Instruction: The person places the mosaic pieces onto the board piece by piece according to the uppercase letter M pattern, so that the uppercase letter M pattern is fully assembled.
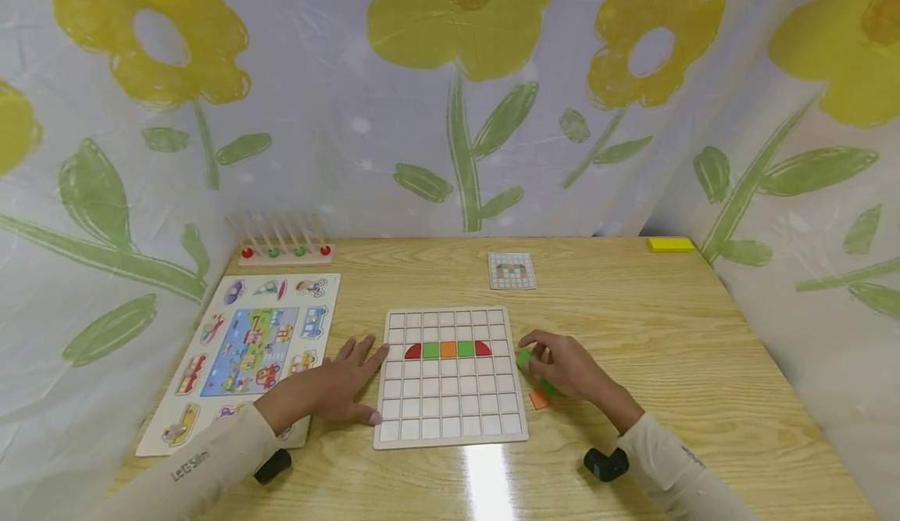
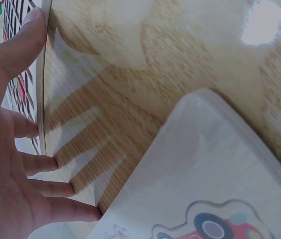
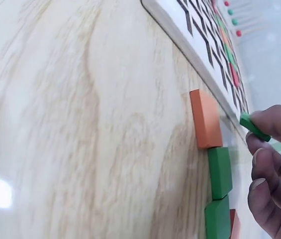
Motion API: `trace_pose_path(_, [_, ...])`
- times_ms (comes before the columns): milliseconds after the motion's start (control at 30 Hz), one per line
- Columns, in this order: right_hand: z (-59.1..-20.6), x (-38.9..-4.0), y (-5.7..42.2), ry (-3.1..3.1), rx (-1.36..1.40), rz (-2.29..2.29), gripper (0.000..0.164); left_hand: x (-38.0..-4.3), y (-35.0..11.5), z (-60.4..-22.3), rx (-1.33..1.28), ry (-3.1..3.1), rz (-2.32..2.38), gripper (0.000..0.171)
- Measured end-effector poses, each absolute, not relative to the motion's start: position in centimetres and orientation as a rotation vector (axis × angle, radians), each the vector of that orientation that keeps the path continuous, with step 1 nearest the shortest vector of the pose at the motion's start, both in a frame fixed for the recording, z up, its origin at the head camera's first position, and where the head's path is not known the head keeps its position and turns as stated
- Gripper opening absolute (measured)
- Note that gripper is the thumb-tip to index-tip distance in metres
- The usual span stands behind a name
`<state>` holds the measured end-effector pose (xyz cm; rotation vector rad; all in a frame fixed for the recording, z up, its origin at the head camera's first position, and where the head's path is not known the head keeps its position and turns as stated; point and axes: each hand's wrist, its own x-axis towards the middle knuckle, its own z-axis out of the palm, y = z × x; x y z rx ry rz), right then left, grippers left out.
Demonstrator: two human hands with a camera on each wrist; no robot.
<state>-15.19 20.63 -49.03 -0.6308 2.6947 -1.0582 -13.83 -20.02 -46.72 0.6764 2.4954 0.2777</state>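
Note:
A white grid board (image 1: 451, 408) lies on the table with one row of tiles: a rounded red tile (image 1: 413, 351), a green tile (image 1: 430, 350), an orange tile (image 1: 448, 349), another green tile and another rounded red one. My left hand (image 1: 344, 384) rests at the board's left edge, fingers spread, thumb at its lower corner. To the right of the board, my right hand (image 1: 568, 366) pinches a small green tile (image 3: 253, 127) between thumb and forefinger. Below that hand lie a loose orange tile (image 3: 207, 119), two green tiles (image 3: 221, 172) and a partly hidden reddish piece (image 3: 235, 225).
A pattern card (image 1: 512, 271) lies beyond the board. On the left are a picture puzzle board (image 1: 319, 349) and a peg rack (image 1: 284, 258) with red and green beads. A yellow block (image 1: 670, 245) lies at the far right, near the flowered curtain (image 1: 309, 154).

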Motion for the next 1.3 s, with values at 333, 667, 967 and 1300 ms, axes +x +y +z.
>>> trace_pose_path(333, [-48.4,-15.4,19.5,2.688,-0.663,-1.069,0.02,-13.7,-19.9,-46.4,0.66,2.476,0.295,0.112])
trace_pose_path(667, [-48.2,-15.7,18.6,2.697,-0.685,-1.059,0.019,-13.6,-19.9,-46.5,0.666,2.486,0.302,0.115])
trace_pose_path(967, [-47.9,-15.8,17.9,2.697,-0.684,-1.04,0.02,-13.6,-19.8,-46.8,0.665,2.482,0.307,0.114])
trace_pose_path(1300, [-47.3,-16.0,17.2,2.698,-0.686,-1.013,0.022,-13.8,-19.8,-46.8,0.669,2.485,0.284,0.113])
